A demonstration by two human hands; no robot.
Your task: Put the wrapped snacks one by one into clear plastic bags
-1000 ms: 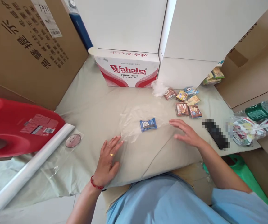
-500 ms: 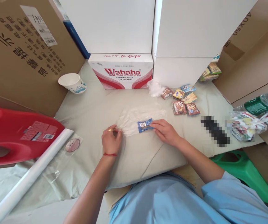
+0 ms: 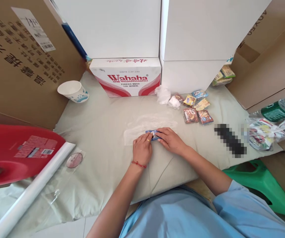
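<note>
A small blue snack packet [image 3: 155,135] lies over a thin clear plastic bag [image 3: 138,125] spread flat on the cloth. My left hand [image 3: 142,150], with a gold ring and a red bracelet, has its fingertips closed on the packet's left part. The fingers of my right hand [image 3: 170,140] pinch its right end. Both hands cover much of the packet, so only its upper edge and a strip in the middle show.
Several snack packets [image 3: 198,115] lie at the back right beside a crumpled white bag [image 3: 162,95]. A paper cup [image 3: 73,91] tilts at the left, above a red jug [image 3: 20,152] and a white roll [image 3: 33,188]. Boxes, including a Wahaha carton [image 3: 127,79], stand behind.
My left hand has moved right from the plastic bag's edge onto the packet. A second white lump now shows in front of a brown packet by the crumpled bag. My right hand keeps its hold.
</note>
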